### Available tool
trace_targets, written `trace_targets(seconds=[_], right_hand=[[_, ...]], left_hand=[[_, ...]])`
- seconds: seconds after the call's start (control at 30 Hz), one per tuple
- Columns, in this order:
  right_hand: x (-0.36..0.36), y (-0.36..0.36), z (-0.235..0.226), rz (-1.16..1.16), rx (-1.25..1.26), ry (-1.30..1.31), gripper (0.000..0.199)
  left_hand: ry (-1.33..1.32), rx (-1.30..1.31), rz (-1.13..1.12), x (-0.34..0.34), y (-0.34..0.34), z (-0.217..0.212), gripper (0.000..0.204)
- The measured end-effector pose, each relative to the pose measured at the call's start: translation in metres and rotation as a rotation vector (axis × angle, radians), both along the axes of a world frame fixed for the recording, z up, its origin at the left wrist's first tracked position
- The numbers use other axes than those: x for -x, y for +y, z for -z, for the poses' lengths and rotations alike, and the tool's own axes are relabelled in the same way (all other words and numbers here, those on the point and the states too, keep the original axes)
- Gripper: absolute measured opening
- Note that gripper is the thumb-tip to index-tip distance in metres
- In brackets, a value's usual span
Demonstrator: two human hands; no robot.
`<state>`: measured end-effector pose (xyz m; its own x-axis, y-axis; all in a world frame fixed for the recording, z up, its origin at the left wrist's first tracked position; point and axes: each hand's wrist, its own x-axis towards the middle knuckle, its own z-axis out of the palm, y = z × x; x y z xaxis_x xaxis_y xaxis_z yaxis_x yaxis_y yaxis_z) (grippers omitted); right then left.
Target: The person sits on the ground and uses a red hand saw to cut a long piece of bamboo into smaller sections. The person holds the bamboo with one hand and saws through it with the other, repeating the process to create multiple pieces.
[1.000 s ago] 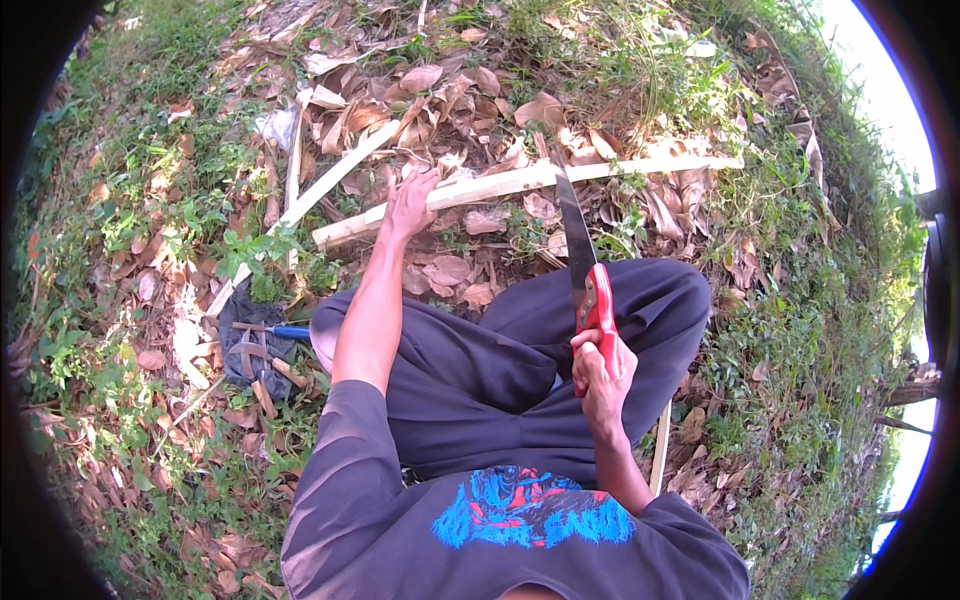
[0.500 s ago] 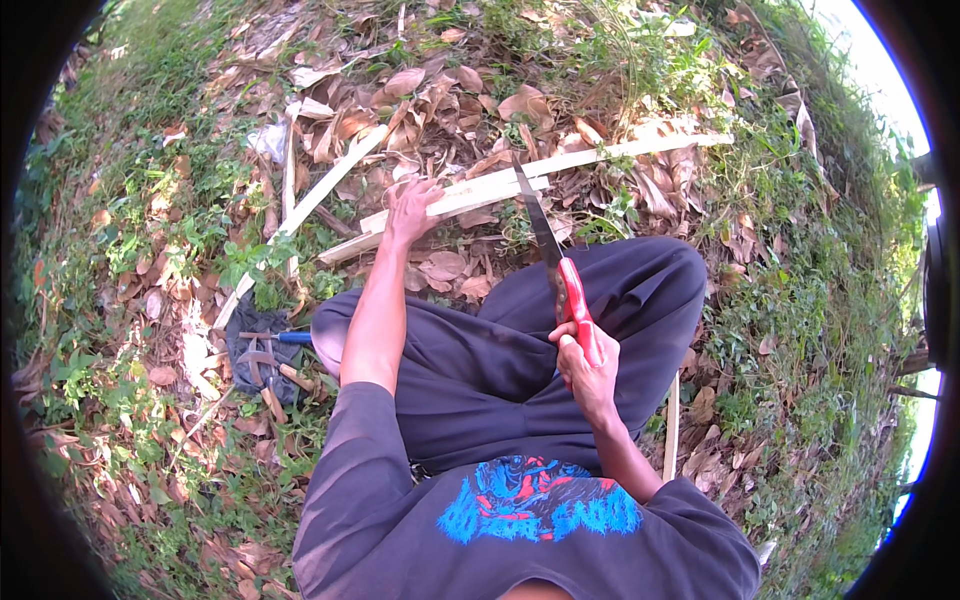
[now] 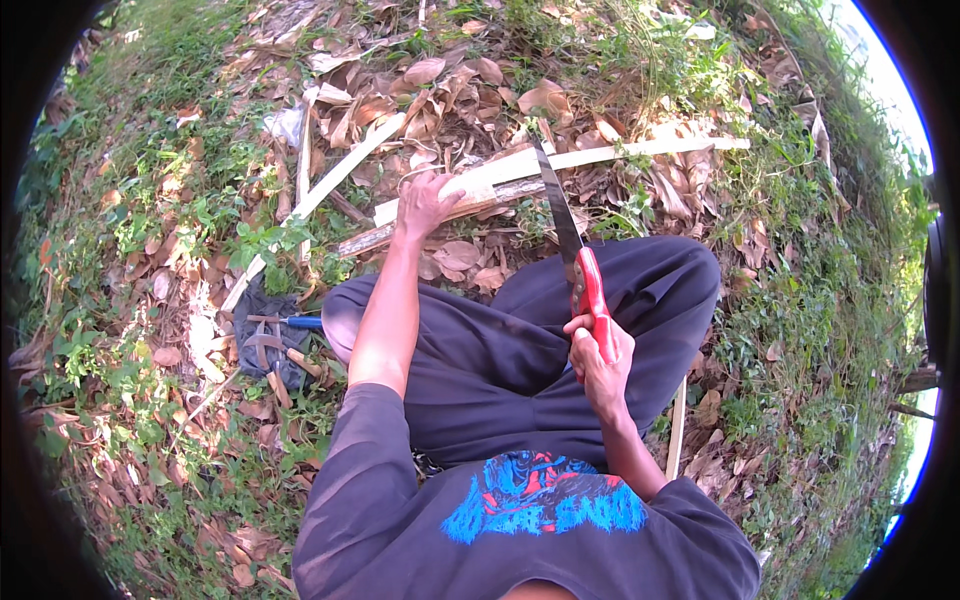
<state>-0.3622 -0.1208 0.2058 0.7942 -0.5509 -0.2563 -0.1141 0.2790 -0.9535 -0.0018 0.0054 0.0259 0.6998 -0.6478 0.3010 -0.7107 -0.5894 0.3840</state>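
Observation:
My left hand [image 3: 425,206] grips the left part of a long pale wooden strip [image 3: 650,149], its fingers over the top. Beneath and alongside the strip lies a shorter, bark-brown piece of wood [image 3: 365,240]. In my right hand [image 3: 603,366] is a handsaw [image 3: 562,212], held by its red handle. The dark blade points away from me, and its tip lies across the strip at a steep angle. Whether the teeth touch the wood I cannot tell.
More pale wooden strips [image 3: 352,173] lie at the far left. Left of my knee, tools with a blue handle [image 3: 302,322] and wooden handles [image 3: 303,361] rest on a dark bag [image 3: 262,350]. Another strip [image 3: 677,430] lies at my right. Dry leaves [image 3: 545,98] and grass surround me.
My left hand's raised, spread fingers have come down around the strip. The shorter piece underneath now shows a brown bark side instead of a pale face. The saw stays across the strip.

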Motion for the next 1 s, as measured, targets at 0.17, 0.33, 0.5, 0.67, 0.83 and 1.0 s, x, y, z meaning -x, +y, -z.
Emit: trace_targets(seconds=[0.17,0.33,0.5,0.67,0.83,1.0], right_hand=[[0.007,0.0,-0.003,0.028,-0.002,0.023,0.015],[0.002,-0.002,0.004,0.019,0.024,0.015,0.017],[0.008,-0.002,0.005,0.043,0.01,0.026,0.015],[0.008,-0.001,0.006,0.038,-0.019,-0.007,0.013],[0.007,0.005,0.011,0.025,0.0,0.001,0.014],[0.002,0.01,0.017,-0.01,-0.015,0.032,0.014]], left_hand=[[-0.012,-0.082,-0.035,0.001,-0.001,-0.003,0.042],[0.26,-0.206,-0.203,-0.015,0.025,0.0,0.047],[0.349,-0.113,-0.182,-0.018,0.032,-0.009,0.047],[0.25,-0.078,0.007,-0.017,0.026,0.013,0.039],[0.228,-0.08,0.024,-0.005,0.023,0.013,0.033],[0.189,-0.003,-0.041,0.0,0.013,0.023,0.025]])
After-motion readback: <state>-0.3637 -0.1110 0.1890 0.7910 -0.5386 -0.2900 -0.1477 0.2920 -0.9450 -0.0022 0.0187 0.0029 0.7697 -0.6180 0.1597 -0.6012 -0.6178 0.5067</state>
